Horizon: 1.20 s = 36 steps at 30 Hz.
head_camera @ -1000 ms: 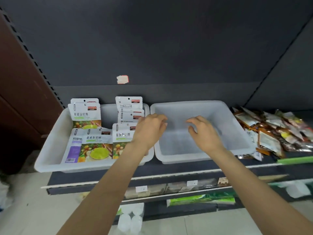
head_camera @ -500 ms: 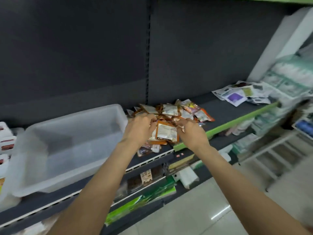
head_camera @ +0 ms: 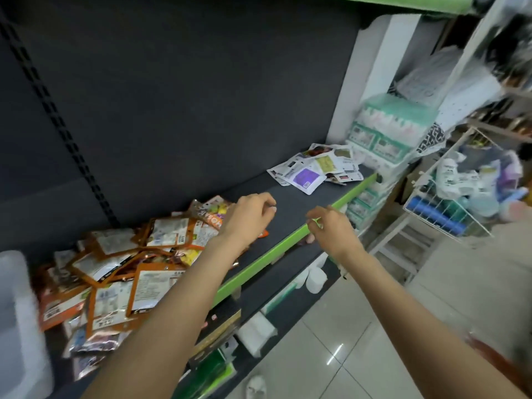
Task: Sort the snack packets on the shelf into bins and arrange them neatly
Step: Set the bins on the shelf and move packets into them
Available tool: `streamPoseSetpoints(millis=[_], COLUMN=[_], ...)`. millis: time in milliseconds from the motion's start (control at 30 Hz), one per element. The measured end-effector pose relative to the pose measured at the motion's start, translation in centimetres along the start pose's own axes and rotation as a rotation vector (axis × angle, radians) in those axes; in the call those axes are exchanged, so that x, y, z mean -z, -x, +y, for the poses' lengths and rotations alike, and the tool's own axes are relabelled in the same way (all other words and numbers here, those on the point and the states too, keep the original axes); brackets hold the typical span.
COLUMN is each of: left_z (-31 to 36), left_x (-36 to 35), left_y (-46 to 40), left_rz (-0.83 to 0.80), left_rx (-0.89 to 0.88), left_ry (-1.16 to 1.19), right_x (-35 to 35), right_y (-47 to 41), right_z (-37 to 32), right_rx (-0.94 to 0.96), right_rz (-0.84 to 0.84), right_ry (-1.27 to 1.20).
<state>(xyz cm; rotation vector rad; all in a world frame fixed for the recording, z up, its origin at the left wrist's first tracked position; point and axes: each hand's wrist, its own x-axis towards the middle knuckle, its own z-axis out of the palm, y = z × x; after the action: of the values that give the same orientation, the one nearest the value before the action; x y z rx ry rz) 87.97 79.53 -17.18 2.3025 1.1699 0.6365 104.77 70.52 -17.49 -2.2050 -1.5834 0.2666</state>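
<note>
Both hands, left (head_camera: 250, 217) and right (head_camera: 331, 230), hover loosely curled and empty over the bare shelf (head_camera: 290, 208), apparently heading for the far white packets (head_camera: 313, 168) right of the orange pile (head_camera: 129, 266).

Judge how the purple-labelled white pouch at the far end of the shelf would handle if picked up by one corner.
The purple-labelled pouch lies flat and thin on other white pouches, so it is probably light and would flop from a corner. Its film looks glossy, so it may be slippery. If pushed, it would likely slide off the pile rather than roll or tip.
</note>
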Motion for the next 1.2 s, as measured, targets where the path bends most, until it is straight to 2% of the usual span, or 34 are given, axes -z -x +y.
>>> streamPoseSetpoints(millis=[400,567,700,1000,1200], left_z=[3.0,3.1,2.4,-0.6,-2.0], left_x=[-7.2,-10.3,-13.1,-19.7,-21.3], left_y=[-17.3,-22.5,-26.8,-31.4,-33.7], left_rz=[-0.110,-0.118,-0.058,-0.072,-0.194], left_rx=[0.085,0.184,0.305,0.563,0.675], left_ry=[-0.045,-0.058,-0.027,0.027,-0.070], right_x=[3.7,3.4,3.5,1.7,-1.6], right_y=[-16.2,-23.2,-28.8,-38.3,-41.7], right_z=[11.5,15.5,18.4,22.2,23.7], right_rx=[0.001,0.022,0.118,0.297,0.352], right_rz=[-0.075,-0.104,-0.179,-0.380,-0.479], right_ry=[0.058,0.019,0.046,0.136,0.149])
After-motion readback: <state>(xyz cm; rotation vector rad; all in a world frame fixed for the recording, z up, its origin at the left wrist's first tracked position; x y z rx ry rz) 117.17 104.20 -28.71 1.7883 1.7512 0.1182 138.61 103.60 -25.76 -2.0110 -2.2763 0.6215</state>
